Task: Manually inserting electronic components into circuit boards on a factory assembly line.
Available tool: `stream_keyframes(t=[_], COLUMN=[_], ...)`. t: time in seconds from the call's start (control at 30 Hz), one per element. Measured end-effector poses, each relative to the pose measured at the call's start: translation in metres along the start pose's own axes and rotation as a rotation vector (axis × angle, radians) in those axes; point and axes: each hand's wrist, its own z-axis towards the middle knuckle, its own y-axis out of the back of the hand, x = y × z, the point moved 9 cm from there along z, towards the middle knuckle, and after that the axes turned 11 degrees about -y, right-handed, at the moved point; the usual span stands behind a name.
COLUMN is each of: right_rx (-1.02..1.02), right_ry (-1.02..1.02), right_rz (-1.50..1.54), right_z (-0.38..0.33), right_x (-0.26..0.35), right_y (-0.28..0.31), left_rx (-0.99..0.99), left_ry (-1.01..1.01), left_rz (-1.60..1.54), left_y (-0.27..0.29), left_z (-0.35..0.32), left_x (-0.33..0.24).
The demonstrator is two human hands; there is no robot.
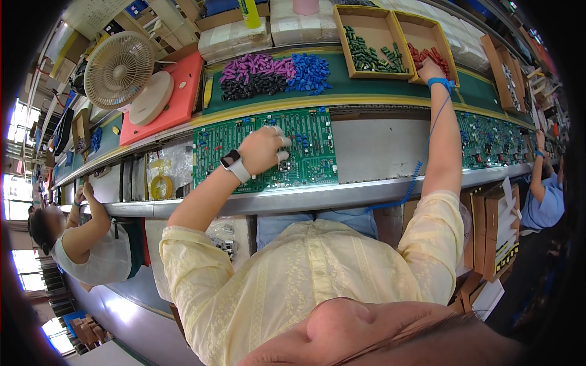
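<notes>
My left hand (263, 150) lies over a green circuit board (311, 169) packed with small parts. White covers sit on its fingertips, and the fingers are apart with nothing visible in them. My right hand (431, 71) reaches into the right section of a cardboard tray, among small red cylindrical parts (434, 53). Its fingers are bunched together, and the fingertips are too hidden to show what they grip. Dark green cylindrical parts (361, 52) fill much of the tray's left section. Around my right wrist is a blue band (439, 81) with a coiled cord.
Beyond the board lie piles of purple parts (247, 67), black parts (244, 88) and blue parts (308, 73). A fan (119, 70) stands on a red-pink panel (192, 76) at left. More boards (491, 140) sit at right. A yellow tape roll (161, 186) lies left. People work on both sides.
</notes>
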Motion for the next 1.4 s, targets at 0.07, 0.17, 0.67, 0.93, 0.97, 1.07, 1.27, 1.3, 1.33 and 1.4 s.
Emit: stream_keyframes(t=[0.07, 0.17, 0.67, 0.93, 0.97, 1.07, 1.27, 1.3, 1.33, 1.4], right_rx=[0.045, 0.007, 0.315, 0.587, 0.534, 0.522, 0.319, 0.332, 0.333, 0.256], right_ry=[-0.004, -0.003, 0.728, 0.836, 0.877, 0.866, 0.993, 0.941, 0.937, 0.935], right_rz=[-0.058, -0.030, 0.833, 0.645, 0.620, 0.554, 0.298, 0.265, 0.264, 0.310], right_z=[0.001, -0.009, -0.270, -0.379, -0.383, -0.389, -0.397, -0.392, -0.392, -0.391], right_x=[-0.007, -0.002, 0.121, 0.142, 0.143, 0.145, 0.151, 0.149, 0.147, 0.148], right_y=[-0.002, 0.006, 0.050, -0.001, -0.001, -0.007, -0.008, -0.011, -0.013, -0.008], left_rx=[-0.121, -0.302, -0.015, -0.062, -0.064, -0.258, -0.603, -0.582, -0.559, -0.567], left_ry=[0.002, 0.260, 0.723, 0.662, 0.657, 0.709, 0.480, 0.470, 0.459, 0.287], left_rz=[-0.104, -0.021, 0.219, 0.183, 0.178, 0.173, 0.072, -0.065, -0.200, -0.394], left_y=[0.020, 0.057, 0.061, 0.056, 0.056, 0.069, 0.092, 0.091, 0.089, 0.078], left_z=[0.005, 0.004, 0.010, 0.013, 0.013, -0.003, -0.017, -0.013, -0.011, -0.020], left_x=[0.034, 0.130, 0.287, 0.281, 0.278, 0.278, 0.228, 0.205, 0.176, 0.133])
